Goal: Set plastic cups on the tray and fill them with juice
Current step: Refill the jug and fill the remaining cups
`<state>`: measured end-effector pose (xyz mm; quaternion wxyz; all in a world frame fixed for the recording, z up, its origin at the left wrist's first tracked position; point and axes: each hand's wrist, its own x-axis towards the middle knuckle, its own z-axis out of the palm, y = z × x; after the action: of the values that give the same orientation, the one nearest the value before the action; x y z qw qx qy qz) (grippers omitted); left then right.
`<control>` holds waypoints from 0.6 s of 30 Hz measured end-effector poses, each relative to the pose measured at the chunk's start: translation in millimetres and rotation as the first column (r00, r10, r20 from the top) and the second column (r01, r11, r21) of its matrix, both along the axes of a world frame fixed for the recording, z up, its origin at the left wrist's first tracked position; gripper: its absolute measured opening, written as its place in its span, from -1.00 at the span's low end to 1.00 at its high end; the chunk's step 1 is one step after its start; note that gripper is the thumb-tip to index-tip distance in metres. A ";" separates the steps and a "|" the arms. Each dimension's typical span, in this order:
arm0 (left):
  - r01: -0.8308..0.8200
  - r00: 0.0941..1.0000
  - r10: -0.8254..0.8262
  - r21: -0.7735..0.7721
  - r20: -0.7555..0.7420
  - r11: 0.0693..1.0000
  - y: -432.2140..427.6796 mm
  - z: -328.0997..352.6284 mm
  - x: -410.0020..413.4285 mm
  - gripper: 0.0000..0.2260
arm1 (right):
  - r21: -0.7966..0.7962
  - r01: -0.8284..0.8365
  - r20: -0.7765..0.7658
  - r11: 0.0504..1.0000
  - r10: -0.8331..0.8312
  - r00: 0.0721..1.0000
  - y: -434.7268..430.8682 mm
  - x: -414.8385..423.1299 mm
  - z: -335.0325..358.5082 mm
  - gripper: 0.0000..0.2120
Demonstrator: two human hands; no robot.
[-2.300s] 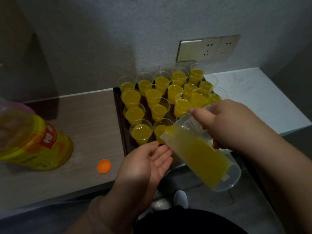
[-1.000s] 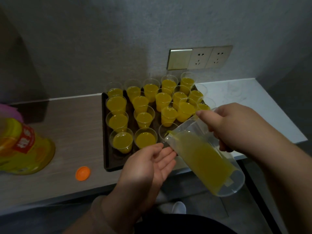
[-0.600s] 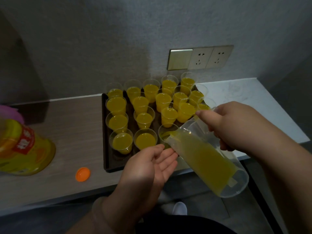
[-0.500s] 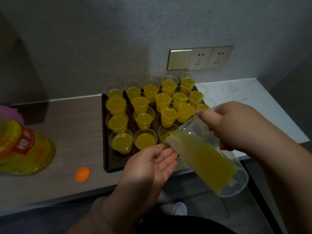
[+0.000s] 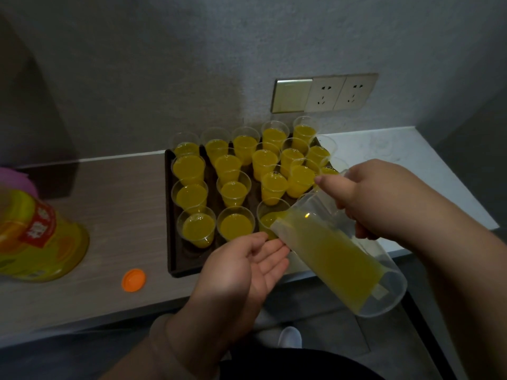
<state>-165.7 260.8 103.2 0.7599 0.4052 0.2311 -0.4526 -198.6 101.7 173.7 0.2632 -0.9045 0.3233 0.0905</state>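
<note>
A dark tray (image 5: pixel 170 242) on the counter carries several clear plastic cups of orange juice. My right hand (image 5: pixel 367 198) grips a clear plastic jug (image 5: pixel 337 259) of juice, tilted down to the left. Its spout rests over the front-row cup (image 5: pixel 270 219), third from the left, which holds some juice. My left hand (image 5: pixel 247 267) is open, palm up, just under the spout at the tray's front edge. It holds nothing.
A large juice bottle (image 5: pixel 33 237) with a red label stands at the left, its orange cap (image 5: pixel 134 280) loose on the wooden counter. A socket panel (image 5: pixel 323 93) sits on the wall behind the tray. The counter's white part (image 5: pixel 397 154) extends to the right.
The jug stays tilted over the front-row cup and the juice in that cup has risen. Both hands have barely moved in the last second.
</note>
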 end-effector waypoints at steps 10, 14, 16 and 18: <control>-0.003 1.000 0.003 -0.015 -0.001 1.000 1.2 -1.9 0.4 -0.62 | -0.020 -0.006 -0.002 1.000 0.006 1.000 2.0 3.6 1.4 -0.47; -0.006 1.000 0.006 -0.006 0.003 1.000 0.4 -3.3 0.3 -0.62 | -0.025 -0.013 0.001 1.000 0.013 1.000 3.3 3.4 1.7 -0.48; -0.008 1.000 0.008 -0.006 0.000 1.000 0.0 -3.6 0.6 -0.62 | -0.032 -0.020 -0.004 0.999 0.020 1.000 3.4 3.8 1.7 -0.47; -0.008 1.000 0.008 -0.005 0.001 1.000 0.0 -3.6 0.8 -0.62 | -0.036 -0.023 -0.006 0.999 0.023 1.000 2.9 3.9 2.2 -0.47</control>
<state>-164.9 260.9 99.6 0.7628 0.4026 0.2312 -0.4501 -194.7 104.7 175.9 0.2447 -0.9124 0.3154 0.0904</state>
